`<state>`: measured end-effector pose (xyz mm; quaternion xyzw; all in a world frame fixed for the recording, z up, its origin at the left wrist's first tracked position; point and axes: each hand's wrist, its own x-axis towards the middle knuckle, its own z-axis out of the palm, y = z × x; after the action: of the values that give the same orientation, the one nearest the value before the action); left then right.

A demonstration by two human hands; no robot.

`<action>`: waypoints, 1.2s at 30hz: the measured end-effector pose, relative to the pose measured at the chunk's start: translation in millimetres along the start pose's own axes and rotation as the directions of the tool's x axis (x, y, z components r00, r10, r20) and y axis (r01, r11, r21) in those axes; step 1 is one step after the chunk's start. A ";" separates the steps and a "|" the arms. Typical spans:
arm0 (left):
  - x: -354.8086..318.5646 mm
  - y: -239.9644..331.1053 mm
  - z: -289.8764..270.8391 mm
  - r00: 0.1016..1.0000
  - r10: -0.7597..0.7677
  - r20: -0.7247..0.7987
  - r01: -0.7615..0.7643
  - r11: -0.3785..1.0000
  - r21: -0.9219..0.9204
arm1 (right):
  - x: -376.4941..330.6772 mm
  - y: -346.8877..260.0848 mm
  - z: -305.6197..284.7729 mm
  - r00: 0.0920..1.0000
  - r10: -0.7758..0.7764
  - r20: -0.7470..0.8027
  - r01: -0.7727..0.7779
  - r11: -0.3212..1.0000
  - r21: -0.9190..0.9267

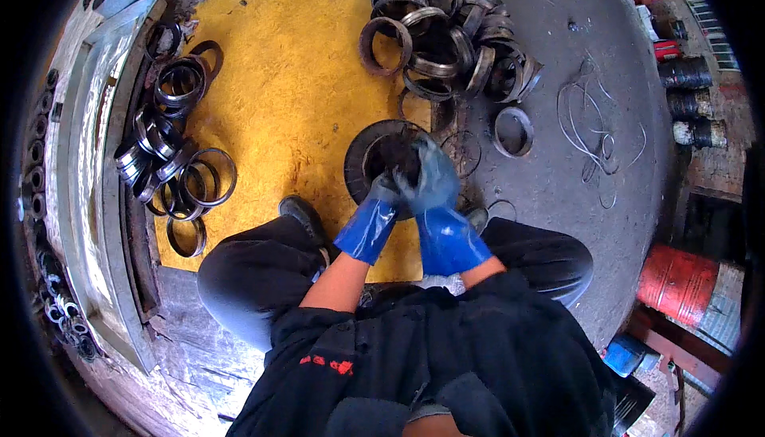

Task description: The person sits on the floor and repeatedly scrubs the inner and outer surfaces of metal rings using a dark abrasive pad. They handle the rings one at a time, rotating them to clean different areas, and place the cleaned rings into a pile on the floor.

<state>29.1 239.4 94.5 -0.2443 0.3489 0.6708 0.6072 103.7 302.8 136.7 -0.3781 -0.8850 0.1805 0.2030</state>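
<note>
Flanged metal disc (374, 154), dark and round with a raised rim, is seen on the yellow mat (295, 94) just ahead of the person's knees, with both gloved hands on its near side. It is judged heavy and rigid, with a greasy, slippery look; the outer rim would seem the surest place to take hold, with both hands.

The grey concrete floor (574, 142) lies to the right of the mat, and a long metal frame (88, 182) runs down the left edge. A large heap of steel rings (446, 39) is piled at the top, across the mat's edge; a smaller cluster of rings (171, 158) lies to the left. A red drum (681, 282) stands at the lower right. Loose wire (594, 130) is coiled on the floor, near a single ring (514, 132).

The right hand (434, 178), in a blue glove, is blurred over the disc's centre; whether its grip is closed cannot be told. The left hand (385, 192), also blue-gloved, is curled at the disc's near rim, apparently clamped on it.
</note>
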 end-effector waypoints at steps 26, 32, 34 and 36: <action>80.3 -20.6 -107.3 0.677 0.002 0.736 0.398 0.840 -0.368 | -35.9 -33.0 -19.3 0.981 -0.189 -0.046 0.195 0.942 0.272; 12.5 -16.7 -20.6 0.996 0.033 0.078 -0.042 0.993 0.112 | 11.1 -12.6 1.1 0.996 0.003 0.090 -0.007 0.999 0.043; 34.8 -10.9 -54.6 0.993 0.023 0.117 -0.007 0.991 -0.136 | 22.6 -35.3 10.5 0.971 0.034 0.239 -0.037 0.999 0.009; 38.9 -10.8 -58.9 1.000 0.008 0.024 -0.002 0.972 -0.235 | 27.4 -41.4 19.9 0.948 0.114 0.297 -0.114 0.993 -0.016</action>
<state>28.6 219.7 25.9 -0.3053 0.2603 0.7118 0.5765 51.8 293.0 145.5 -0.3972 -0.8820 0.2472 0.0569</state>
